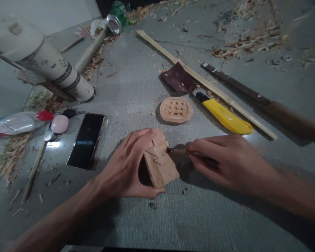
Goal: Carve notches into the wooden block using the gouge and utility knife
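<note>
My left hand (128,164) grips a small wooden block (162,166) from its left side, thumb at the near end and fingers over the far end. Carved lines and notches mark the block's top. In my right hand (223,161) is a thin carving tool (179,151) with a wooden handle, held like a pen. Its dark metal tip touches the block's right edge. Just beyond the block lies an oval wooden piece (176,110) with rows of small square holes.
A yellow utility knife (227,115), a long wooden stick (212,89), a flat file (241,85) and dark sandpaper (179,78) lie right of centre. To the left are a phone (86,141), a white cylinder (65,73) and a bottle (18,122). Wood shavings (254,42) and a green can (117,17) are farther back.
</note>
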`<state>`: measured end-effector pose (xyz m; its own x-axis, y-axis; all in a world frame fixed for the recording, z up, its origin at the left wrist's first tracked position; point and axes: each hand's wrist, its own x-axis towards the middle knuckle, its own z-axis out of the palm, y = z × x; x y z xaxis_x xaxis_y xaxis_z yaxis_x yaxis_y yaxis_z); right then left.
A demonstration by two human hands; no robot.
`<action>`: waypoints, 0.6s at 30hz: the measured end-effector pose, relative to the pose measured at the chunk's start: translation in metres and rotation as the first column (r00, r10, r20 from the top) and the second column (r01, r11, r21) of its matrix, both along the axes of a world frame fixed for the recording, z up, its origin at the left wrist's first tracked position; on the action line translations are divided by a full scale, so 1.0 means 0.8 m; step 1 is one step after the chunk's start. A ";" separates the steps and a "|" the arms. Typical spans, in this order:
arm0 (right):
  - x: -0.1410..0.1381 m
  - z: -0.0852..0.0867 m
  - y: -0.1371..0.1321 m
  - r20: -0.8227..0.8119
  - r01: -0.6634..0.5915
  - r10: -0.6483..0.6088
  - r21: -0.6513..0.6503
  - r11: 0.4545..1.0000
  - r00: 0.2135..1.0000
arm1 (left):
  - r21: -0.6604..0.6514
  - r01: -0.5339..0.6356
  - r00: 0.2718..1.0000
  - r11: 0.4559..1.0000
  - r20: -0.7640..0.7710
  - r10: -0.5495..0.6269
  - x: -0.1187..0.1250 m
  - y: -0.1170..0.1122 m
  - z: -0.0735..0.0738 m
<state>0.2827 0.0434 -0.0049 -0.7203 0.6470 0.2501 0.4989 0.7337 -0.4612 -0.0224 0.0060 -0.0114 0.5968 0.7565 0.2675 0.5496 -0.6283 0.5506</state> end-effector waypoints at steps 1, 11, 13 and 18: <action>0.000 0.000 0.000 -0.011 0.000 0.000 0.004 1.000 1.000 | 0.014 0.002 1.000 1.000 0.011 -0.002 0.000 0.000 0.000; 0.001 0.005 0.002 -0.055 0.009 -0.007 0.031 0.999 0.998 | 0.098 -0.049 0.999 0.994 -0.017 0.051 -0.002 -0.001 0.005; 0.001 0.005 0.003 -0.063 0.003 -0.001 0.028 1.000 0.998 | 0.088 -0.063 0.997 0.994 -0.046 0.067 0.000 -0.001 0.009; 0.001 0.005 0.002 -0.074 0.007 -0.005 0.016 1.000 0.997 | 0.078 -0.059 0.994 0.995 -0.086 0.066 0.001 -0.001 0.013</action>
